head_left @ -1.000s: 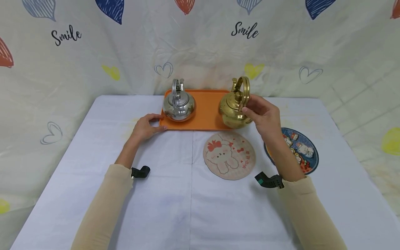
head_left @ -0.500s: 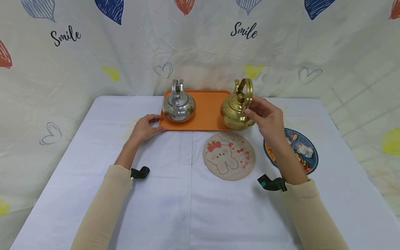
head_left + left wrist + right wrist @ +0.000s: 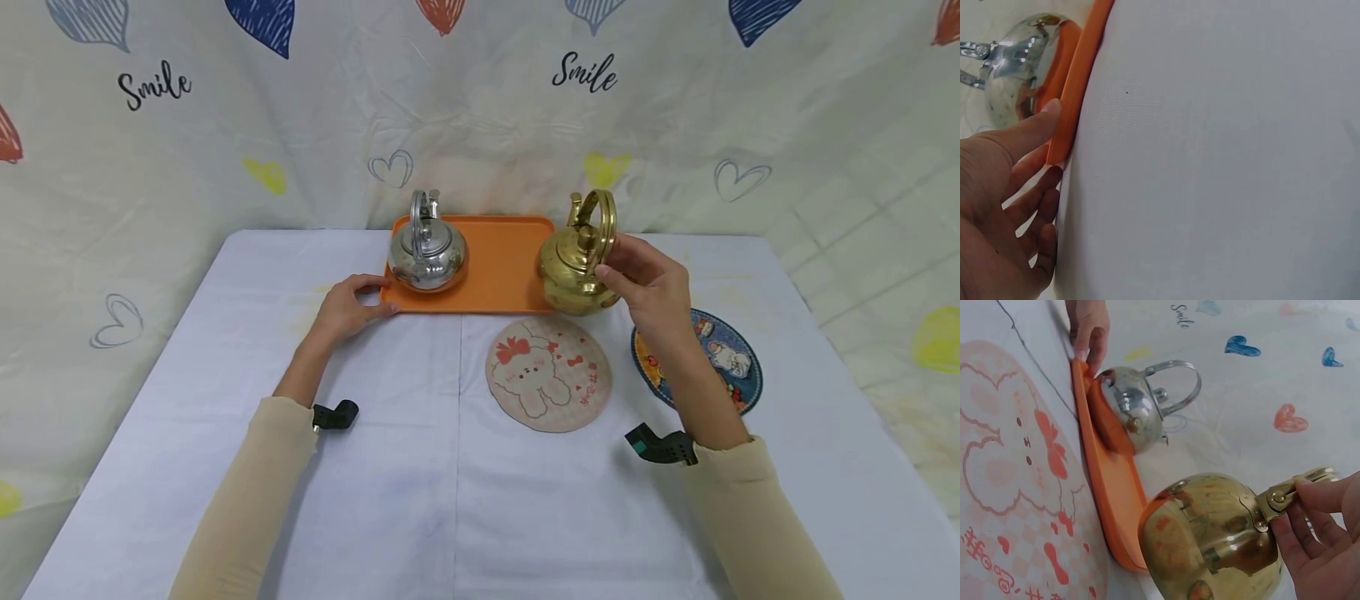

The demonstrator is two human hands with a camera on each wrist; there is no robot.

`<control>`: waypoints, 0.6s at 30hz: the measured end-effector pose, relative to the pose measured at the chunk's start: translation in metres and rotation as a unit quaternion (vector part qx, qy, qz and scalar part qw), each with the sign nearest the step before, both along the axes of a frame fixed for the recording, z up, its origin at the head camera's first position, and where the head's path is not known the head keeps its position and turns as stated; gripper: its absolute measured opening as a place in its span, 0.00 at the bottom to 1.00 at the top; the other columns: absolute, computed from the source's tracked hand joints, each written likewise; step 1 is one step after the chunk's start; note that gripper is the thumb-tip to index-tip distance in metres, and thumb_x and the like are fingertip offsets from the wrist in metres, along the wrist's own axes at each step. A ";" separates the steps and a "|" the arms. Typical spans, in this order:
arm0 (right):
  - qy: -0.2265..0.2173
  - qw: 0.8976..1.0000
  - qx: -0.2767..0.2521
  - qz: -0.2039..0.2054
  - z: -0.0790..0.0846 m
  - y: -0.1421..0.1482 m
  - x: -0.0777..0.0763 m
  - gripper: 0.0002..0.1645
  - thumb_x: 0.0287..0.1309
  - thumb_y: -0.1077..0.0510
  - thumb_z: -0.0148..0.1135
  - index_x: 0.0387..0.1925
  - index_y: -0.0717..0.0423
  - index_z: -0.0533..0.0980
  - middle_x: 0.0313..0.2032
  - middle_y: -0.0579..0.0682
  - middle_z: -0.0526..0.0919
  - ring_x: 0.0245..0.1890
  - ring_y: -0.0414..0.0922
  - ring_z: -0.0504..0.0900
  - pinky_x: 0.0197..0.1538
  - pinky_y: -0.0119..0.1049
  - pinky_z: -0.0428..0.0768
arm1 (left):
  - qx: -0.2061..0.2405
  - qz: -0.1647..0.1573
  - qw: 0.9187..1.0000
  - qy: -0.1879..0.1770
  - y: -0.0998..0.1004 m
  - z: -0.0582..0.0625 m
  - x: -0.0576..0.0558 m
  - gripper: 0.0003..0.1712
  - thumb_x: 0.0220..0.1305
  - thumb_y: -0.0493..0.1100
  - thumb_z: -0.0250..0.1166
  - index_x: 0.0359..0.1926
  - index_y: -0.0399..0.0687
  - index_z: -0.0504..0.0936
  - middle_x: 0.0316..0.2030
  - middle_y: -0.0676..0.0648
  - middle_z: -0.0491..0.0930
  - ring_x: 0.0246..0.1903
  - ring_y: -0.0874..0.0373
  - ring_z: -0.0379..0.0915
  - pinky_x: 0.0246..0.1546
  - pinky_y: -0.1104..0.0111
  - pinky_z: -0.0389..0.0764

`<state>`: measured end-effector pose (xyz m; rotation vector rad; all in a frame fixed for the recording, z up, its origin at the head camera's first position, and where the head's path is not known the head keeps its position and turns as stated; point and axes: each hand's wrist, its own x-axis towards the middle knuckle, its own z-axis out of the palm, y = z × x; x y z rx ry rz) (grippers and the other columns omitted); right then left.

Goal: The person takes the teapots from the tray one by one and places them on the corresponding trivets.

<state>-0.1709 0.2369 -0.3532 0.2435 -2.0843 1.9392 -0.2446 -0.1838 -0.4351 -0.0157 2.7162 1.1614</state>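
Note:
My right hand (image 3: 651, 287) pinches the handle of a shiny gold teakettle (image 3: 573, 271) near its base, thumb on one side and fingers on the other. In the head view the kettle overlaps the right end of an orange tray (image 3: 498, 267); the right wrist view shows its body tilted beside the tray's end. My left hand (image 3: 345, 307) holds the tray's near left corner, its thumb (image 3: 1047, 115) over the rim and fingers at the outer side. A silver teakettle (image 3: 427, 254) stands on the tray's left part, handle up.
A round beige mat (image 3: 551, 375) with a rabbit drawing lies in front of the tray. Right of it, a round blue patterned mat (image 3: 727, 362) lies partly under my right forearm. A printed cloth (image 3: 480, 108) hangs behind the white-covered table (image 3: 375, 500).
My right hand and the gold kettle have shifted right and slightly toward me, uncovering more of the tray's right end. The left hand, tray and silver kettle stay in place.

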 end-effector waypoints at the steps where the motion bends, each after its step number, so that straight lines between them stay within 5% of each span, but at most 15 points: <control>1: 0.000 1.000 0.003 -0.001 0.000 0.001 0.000 0.20 0.65 0.65 0.70 0.58 0.59 0.83 0.44 0.41 0.89 0.44 0.37 0.86 0.45 0.22 0.84 | 0.000 -0.001 1.000 0.001 0.000 0.000 0.000 0.34 0.65 0.52 0.74 0.68 0.49 0.78 0.72 0.40 0.71 0.76 0.42 0.61 0.81 0.47 0.60; 18: 0.006 1.000 0.005 -0.005 0.000 0.013 0.008 0.22 0.64 0.67 0.69 0.60 0.60 0.82 0.45 0.41 0.89 0.44 0.38 0.85 0.47 0.21 0.84 | 0.000 -0.007 1.000 0.003 -0.001 0.001 0.000 0.33 0.65 0.52 0.74 0.68 0.49 0.78 0.73 0.41 0.71 0.77 0.42 0.60 0.81 0.47 0.59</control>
